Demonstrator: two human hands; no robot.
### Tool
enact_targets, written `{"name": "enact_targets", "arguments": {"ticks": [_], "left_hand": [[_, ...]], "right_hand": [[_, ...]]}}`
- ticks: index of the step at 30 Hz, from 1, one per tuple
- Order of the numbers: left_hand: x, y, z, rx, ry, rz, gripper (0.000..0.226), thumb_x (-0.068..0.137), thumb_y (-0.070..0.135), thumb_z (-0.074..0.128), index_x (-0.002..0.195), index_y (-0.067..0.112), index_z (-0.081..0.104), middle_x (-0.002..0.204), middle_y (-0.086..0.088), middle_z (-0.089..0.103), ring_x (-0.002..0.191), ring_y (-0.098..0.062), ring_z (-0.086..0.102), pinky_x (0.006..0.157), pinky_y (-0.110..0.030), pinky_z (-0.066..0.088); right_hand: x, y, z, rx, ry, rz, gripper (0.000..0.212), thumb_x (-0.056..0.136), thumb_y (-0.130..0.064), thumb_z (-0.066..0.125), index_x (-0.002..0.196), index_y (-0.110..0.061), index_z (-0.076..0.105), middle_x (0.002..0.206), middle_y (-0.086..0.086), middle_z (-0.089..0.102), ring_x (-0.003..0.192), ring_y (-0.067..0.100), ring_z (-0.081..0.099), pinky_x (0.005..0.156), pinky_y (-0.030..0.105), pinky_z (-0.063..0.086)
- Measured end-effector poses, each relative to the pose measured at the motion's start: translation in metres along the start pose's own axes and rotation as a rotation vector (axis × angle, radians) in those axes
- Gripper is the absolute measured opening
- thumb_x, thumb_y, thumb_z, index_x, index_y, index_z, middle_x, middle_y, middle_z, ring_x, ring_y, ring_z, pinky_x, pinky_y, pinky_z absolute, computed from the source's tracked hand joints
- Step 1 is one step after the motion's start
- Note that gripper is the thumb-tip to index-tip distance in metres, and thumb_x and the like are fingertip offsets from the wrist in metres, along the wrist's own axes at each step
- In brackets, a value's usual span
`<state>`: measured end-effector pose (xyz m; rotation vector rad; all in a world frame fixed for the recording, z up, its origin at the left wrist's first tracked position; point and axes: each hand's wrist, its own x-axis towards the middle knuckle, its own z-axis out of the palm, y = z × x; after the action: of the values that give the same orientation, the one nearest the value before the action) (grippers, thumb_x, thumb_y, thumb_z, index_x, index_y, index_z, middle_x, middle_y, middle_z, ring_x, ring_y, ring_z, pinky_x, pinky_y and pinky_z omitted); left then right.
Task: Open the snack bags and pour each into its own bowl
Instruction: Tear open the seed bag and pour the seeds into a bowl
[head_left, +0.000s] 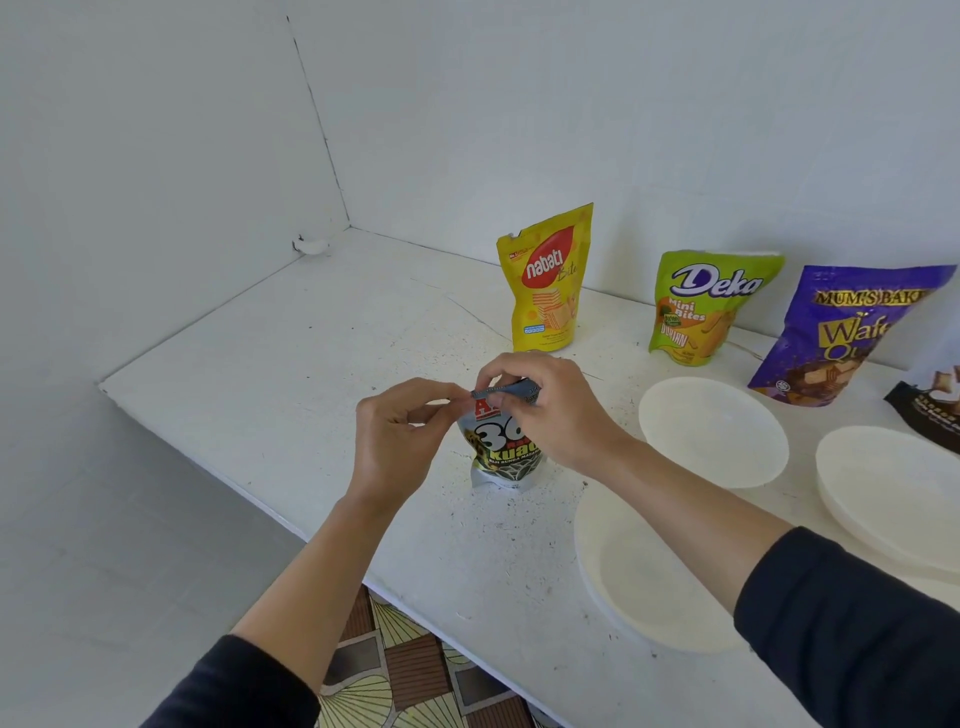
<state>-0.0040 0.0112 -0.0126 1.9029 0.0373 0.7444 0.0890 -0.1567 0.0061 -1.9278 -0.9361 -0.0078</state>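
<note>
A small silver and black seed bag (501, 457) stands upright on the white counter (291, 364). My left hand (402, 434) pinches the left end of its top seal. At the right end, my right hand (540, 410) pinches the same seal. Behind it stand a yellow Nabati bag (548, 280), a green Deka bag (701, 306) and a purple wafer bag (831, 338). A dark bag (930, 410) lies at the right edge, partly cut off. White bowls sit to the right: one near (649, 577), one farther back (714, 431), one at the far right (893, 493).
The counter meets white walls at the back and left, with a corner at the far left. Its front edge runs diagonally below my forearms, and a patterned floor (415, 675) shows beneath it.
</note>
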Motion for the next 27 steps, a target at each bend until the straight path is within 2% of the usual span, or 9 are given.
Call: {"name": "enact_targets", "arguments": {"ticks": [4, 7, 14, 22, 27], "left_hand": [[0.003, 0.001, -0.001, 0.023, -0.034, -0.042, 0.008, 0.085, 0.000, 0.078, 0.087, 0.008, 0.077, 0.085, 0.001, 0.077, 0.078, -0.016, 0.078, 0.070, -0.026, 0.060], [0.010, 0.005, -0.005, 0.059, -0.109, -0.074, 0.008, 0.087, 0.001, 0.077, 0.087, 0.009, 0.075, 0.084, 0.002, 0.074, 0.077, -0.014, 0.078, 0.068, -0.022, 0.059], [0.024, 0.006, -0.014, 0.265, -0.275, 0.061, 0.004, 0.089, 0.007, 0.077, 0.092, 0.008, 0.075, 0.085, 0.002, 0.073, 0.075, -0.011, 0.068, 0.075, -0.029, 0.059], [0.014, 0.005, -0.013, 0.088, -0.132, -0.092, 0.013, 0.084, 0.007, 0.082, 0.081, 0.017, 0.074, 0.079, 0.007, 0.073, 0.071, -0.020, 0.073, 0.068, -0.029, 0.060], [0.014, 0.006, -0.009, 0.108, -0.146, -0.048, 0.012, 0.086, 0.006, 0.079, 0.085, 0.017, 0.075, 0.083, 0.007, 0.073, 0.072, -0.019, 0.073, 0.067, -0.023, 0.057]], "right_hand": [[-0.001, 0.001, 0.001, -0.008, 0.007, -0.002, 0.020, 0.088, -0.013, 0.069, 0.093, -0.032, 0.071, 0.089, -0.007, 0.073, 0.094, 0.011, 0.065, 0.077, 0.045, 0.058], [-0.002, 0.000, 0.000, -0.009, 0.020, -0.013, 0.019, 0.088, -0.013, 0.068, 0.095, -0.030, 0.072, 0.090, -0.005, 0.072, 0.094, 0.012, 0.064, 0.076, 0.044, 0.057], [-0.002, -0.002, 0.002, -0.041, 0.027, -0.029, 0.017, 0.086, -0.013, 0.068, 0.095, -0.026, 0.075, 0.088, -0.008, 0.071, 0.090, 0.011, 0.063, 0.077, 0.044, 0.055], [-0.001, -0.004, -0.003, -0.036, 0.062, -0.021, 0.015, 0.084, -0.008, 0.073, 0.089, -0.022, 0.074, 0.080, -0.008, 0.075, 0.079, 0.004, 0.069, 0.066, 0.031, 0.057], [0.001, -0.003, -0.004, -0.052, 0.051, -0.048, 0.013, 0.084, -0.006, 0.073, 0.087, -0.018, 0.075, 0.082, -0.008, 0.075, 0.082, 0.004, 0.068, 0.066, 0.023, 0.056]]}}
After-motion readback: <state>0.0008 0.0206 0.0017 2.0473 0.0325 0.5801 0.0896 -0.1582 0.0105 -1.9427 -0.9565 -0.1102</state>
